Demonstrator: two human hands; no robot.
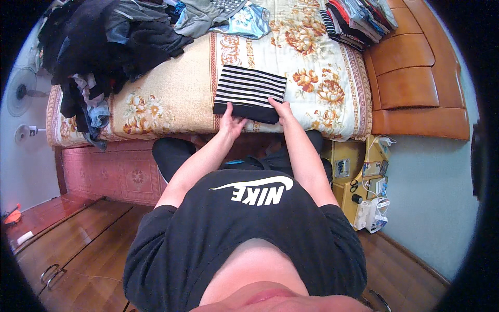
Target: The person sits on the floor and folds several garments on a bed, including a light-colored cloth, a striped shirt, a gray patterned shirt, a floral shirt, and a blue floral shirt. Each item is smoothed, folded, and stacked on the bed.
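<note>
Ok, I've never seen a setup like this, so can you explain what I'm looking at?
There's no robot here, just a person's two bare hands. The single picture comes from a wide fisheye camera worn on the head, looking down, so straight edges bend near the rim.

Ahead is a bed with a flowered cover. On it, at left, is a loose heap of dark clothes; at far right, a folded stack of clothes.

In the middle is a folded striped cloth, black and white. The left hand has its grip on the near edge, the right hand towards the right side, both thumbs on top.
</note>
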